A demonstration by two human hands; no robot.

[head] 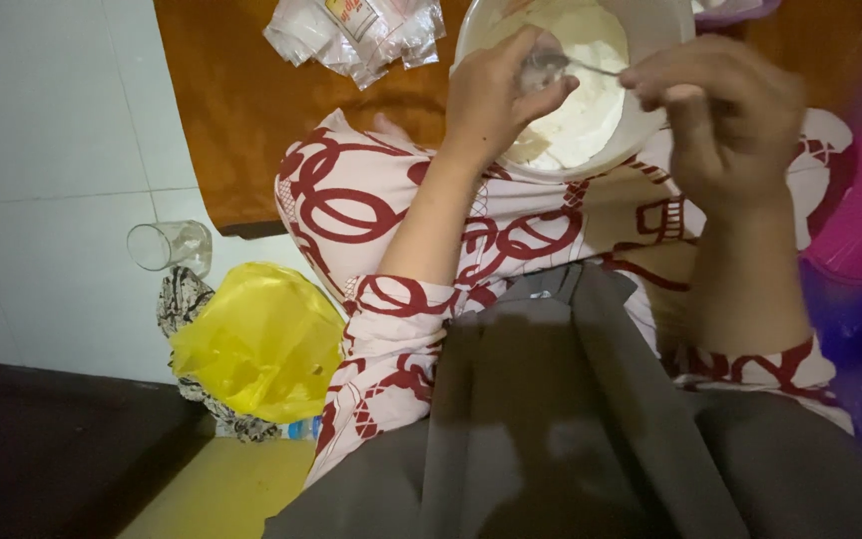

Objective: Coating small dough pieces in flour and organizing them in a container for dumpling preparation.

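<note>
White bowl (pixel 650 120) — left hand (pixel 496 95) grips its rim, right hand (pixel 725 110) pinches a spoon (pixel 561 64)

metal spoon (pixel 561 63), white bowl (pixel 650 110) of batter

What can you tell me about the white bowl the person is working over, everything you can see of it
The white bowl looks like smooth plastic, round and deep, with a thick rim. It rests against the person's patterned lap at the edge of an orange-brown surface. Inside lies a pale, soft white mass. The left hand reaches over its near rim, fingers at the bowl of a metal spoon, whose handle the right hand holds. Its far rim is cut off.
</note>
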